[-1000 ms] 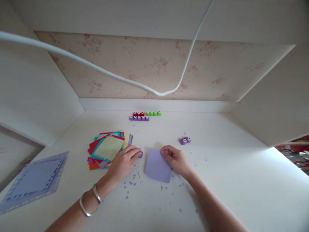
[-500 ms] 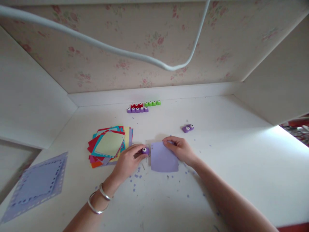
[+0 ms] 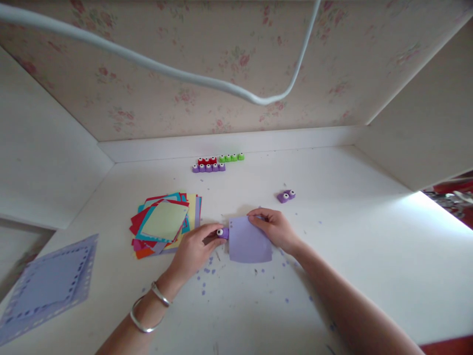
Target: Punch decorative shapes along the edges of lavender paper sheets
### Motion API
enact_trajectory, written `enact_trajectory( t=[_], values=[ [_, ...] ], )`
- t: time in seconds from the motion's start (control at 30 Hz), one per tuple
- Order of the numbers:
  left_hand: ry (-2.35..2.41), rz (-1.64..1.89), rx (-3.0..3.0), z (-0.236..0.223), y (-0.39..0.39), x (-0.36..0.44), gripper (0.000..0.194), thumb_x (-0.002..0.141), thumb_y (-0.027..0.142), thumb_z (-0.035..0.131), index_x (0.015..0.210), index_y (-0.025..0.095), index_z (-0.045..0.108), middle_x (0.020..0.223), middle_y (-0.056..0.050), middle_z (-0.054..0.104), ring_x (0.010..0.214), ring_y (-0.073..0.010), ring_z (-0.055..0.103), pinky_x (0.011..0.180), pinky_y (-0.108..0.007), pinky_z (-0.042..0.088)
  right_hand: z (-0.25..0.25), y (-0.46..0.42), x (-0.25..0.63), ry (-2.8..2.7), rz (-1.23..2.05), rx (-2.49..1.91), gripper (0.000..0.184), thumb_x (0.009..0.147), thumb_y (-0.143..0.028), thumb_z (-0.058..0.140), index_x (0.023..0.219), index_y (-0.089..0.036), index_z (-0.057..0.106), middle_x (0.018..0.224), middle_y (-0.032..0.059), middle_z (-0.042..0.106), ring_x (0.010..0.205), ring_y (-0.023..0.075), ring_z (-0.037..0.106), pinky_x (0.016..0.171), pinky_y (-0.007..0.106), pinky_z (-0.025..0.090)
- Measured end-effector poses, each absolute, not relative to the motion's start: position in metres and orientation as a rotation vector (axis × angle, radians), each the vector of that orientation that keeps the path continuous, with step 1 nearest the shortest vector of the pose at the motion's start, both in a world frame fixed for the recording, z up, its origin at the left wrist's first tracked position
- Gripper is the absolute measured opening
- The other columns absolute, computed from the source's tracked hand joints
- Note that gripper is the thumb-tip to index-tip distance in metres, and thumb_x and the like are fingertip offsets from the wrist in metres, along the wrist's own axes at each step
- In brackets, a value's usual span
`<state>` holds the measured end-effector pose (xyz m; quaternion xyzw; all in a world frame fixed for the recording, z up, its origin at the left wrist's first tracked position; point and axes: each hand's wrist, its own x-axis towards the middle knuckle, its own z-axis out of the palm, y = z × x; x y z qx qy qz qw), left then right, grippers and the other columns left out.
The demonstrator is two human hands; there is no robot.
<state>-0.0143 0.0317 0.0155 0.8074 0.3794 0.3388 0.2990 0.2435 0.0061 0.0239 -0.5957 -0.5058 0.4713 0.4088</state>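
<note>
My left hand is closed around a small purple craft punch with a white button on top. The punch sits right at the left edge of a lavender paper sheet; whether the paper is inside its slot I cannot tell. A few small punched holes show at the sheet's upper left corner. With fingers and thumb, my right hand pinches the sheet's upper right part. Two more purple punches stand beyond my right hand.
Rows of red, green and purple punches line the back by the wall. Left of my left hand lies a stack of coloured paper; farther left, punched lavender sheets. Small paper bits are scattered about. A white cable hangs in front above.
The punch in my left hand has turned slightly and meets the sheet's left edge. My right hand keeps its pinch on the paper. The whole view has shifted a little.
</note>
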Motion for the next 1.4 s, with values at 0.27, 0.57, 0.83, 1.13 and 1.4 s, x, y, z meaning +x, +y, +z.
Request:
enact_trajectory(
  t=[0.27,0.57,0.83,1.13,1.4],
  values=[
    [0.996,0.909,2.142,0.0157,0.0323,-0.0141,0.026,0.087,0.033,0.072,0.11,0.023,0.068,0.102,-0.004,0.075,0.088,-0.018,0.073,0.082,-0.029,0.062,0.0304,0.0062,0.2423,-1.261,1.207,-1.541,0.025,0.082,-0.039,0.064,0.091,-0.019,0.076,0.084,0.0052,0.074,0.07,0.0176,0.063,0.058,0.027,0.045],
    [0.974,0.919,2.149,0.0168,0.0326,-0.0136,0.024,0.087,0.032,0.073,0.109,0.022,0.068,0.102,-0.005,0.074,0.089,-0.0186,0.073,0.083,-0.03,0.062,0.0259,0.0064,0.2443,-1.265,1.204,-1.543,0.024,0.083,-0.037,0.064,0.092,-0.019,0.077,0.085,0.0054,0.075,0.071,0.0177,0.064,0.057,0.027,0.045],
    [0.957,0.922,2.153,0.016,0.0333,-0.013,0.025,0.088,0.034,0.071,0.11,0.022,0.067,0.101,-0.004,0.074,0.085,-0.0166,0.073,0.08,-0.028,0.062,0.0288,0.0063,0.2427,-1.283,1.204,-1.563,0.023,0.083,-0.037,0.065,0.09,-0.02,0.078,0.087,0.0056,0.076,0.074,0.0196,0.066,0.062,0.03,0.048],
    [0.922,0.92,2.225,0.0152,0.0331,-0.0142,0.026,0.088,0.034,0.071,0.111,0.023,0.068,0.106,-0.005,0.073,0.094,-0.0179,0.071,0.087,-0.031,0.06,0.0223,0.0061,0.2444,-1.301,1.196,-1.55,0.022,0.085,-0.036,0.064,0.093,-0.021,0.078,0.087,0.0055,0.076,0.075,0.0202,0.067,0.063,0.03,0.049],
    [0.911,0.887,2.305,0.0154,0.0325,-0.0132,0.03,0.087,0.033,0.072,0.115,0.024,0.068,0.108,-0.005,0.073,0.099,-0.0194,0.069,0.093,-0.035,0.057,0.0253,0.0025,0.2378,-1.511,1.028,-1.595,0.019,0.089,-0.032,0.06,0.094,-0.024,0.076,0.093,0.0027,0.077,0.08,0.02,0.069,0.069,0.031,0.051]
  ],
)
